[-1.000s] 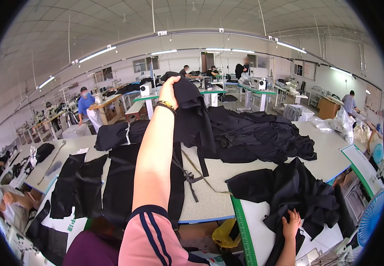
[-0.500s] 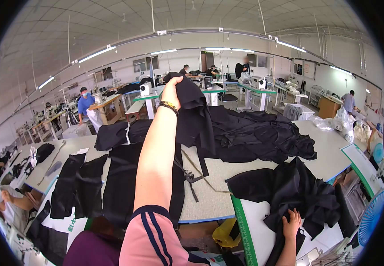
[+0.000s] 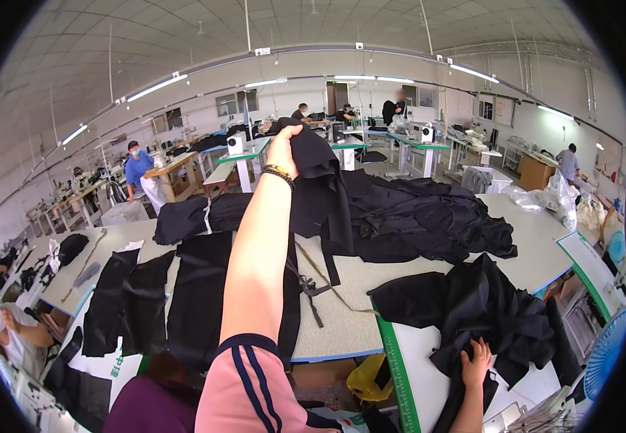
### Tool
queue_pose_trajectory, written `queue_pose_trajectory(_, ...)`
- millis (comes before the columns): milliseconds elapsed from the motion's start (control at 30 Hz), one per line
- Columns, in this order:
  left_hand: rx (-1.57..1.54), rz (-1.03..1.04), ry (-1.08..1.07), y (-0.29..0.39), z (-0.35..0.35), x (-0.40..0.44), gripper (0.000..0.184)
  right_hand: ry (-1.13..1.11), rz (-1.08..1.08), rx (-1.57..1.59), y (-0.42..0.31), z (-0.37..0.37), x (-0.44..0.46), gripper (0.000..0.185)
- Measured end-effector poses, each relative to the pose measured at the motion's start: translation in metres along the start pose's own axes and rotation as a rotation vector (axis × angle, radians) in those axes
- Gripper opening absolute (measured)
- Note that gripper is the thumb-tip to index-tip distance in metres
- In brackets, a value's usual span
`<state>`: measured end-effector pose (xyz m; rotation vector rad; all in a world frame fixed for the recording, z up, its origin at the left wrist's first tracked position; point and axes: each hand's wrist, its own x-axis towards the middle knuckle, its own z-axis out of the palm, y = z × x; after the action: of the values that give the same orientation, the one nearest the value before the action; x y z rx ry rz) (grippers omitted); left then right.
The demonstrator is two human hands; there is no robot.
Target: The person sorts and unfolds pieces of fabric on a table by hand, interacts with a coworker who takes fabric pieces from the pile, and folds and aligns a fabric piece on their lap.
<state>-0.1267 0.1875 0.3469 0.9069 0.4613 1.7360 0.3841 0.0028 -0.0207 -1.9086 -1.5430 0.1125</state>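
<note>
At the lower right of the frame, the right hand [image 3: 476, 362] lies on crumpled cloth [image 3: 490, 310], fingers parted, though I can't tell if it grips. Farther off, the left hand [image 3: 283, 153] clutches black cloth [image 3: 319, 191], now raised at upper centre, beside a dark heap [image 3: 428, 216].

I could cross the desk [image 3: 342, 335] between the dark panel [image 3: 196, 299] and the crumpled cloth [image 3: 497, 310]. The black heap [image 3: 428, 220] behind blocks me.
</note>
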Motion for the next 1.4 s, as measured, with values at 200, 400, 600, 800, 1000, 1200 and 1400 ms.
queue_pose_trajectory(200,0.023,0.027,-0.009,-0.006,-0.005,0.004,0.015,0.013,-0.039,0.002,0.002,0.001,0.000,0.044)
queue_pose_trajectory(400,0.062,-0.016,-0.063,-0.017,-0.012,0.006,0.018,0.017,-0.034,-0.021,0.002,0.000,0.000,0.045)
queue_pose_trajectory(600,0.075,-0.157,-0.063,-0.058,-0.017,0.024,0.019,0.027,-0.037,-0.017,-0.002,-0.002,0.000,0.045)
queue_pose_trajectory(800,0.069,-0.209,-0.122,-0.115,0.023,0.044,0.017,0.033,-0.047,-0.032,-0.003,-0.004,-0.003,0.045)
queue_pose_trajectory(1000,-0.250,-0.048,-0.249,-0.163,0.042,0.081,0.033,0.016,-0.041,-0.036,-0.005,-0.005,-0.003,0.045)
queue_pose_trajectory(1200,-0.064,-0.459,0.070,-0.312,-0.091,0.097,0.031,0.007,-0.022,-0.047,-0.012,-0.008,-0.001,0.044)
queue_pose_trajectory(1400,0.784,-0.389,0.600,-0.387,-0.152,0.077,0.039,-0.010,-0.005,-0.049,-0.015,-0.009,-0.001,0.045)
